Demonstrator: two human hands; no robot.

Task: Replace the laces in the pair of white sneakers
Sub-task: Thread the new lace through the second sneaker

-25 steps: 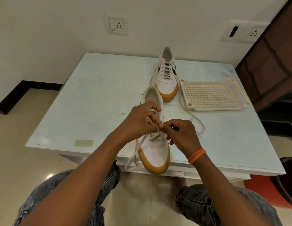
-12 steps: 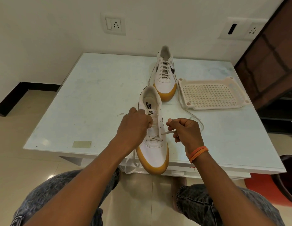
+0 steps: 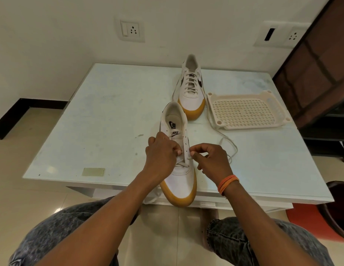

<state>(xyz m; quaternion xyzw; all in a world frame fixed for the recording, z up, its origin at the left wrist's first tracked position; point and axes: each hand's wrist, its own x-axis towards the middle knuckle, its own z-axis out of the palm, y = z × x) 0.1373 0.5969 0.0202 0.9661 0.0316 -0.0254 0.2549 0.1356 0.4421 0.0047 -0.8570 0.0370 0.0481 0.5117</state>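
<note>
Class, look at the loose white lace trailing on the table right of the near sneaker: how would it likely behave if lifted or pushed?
The lace lies in slack curves, so it is probably floppy and would droop when lifted. It looks thin, so likely very light. Pushed, it would probably bunch or slide on the smooth table, not roll.

One view only, head-worn wide-angle camera, looking forward and steeply down from above the person's knees. Close on the pale glass-topped square table (image 3: 102, 120), its near edge low-centre of frame. Far wall and white wall socket plate (image 3: 131, 31) fill the top; straight edges bow from lens distortion.
</note>
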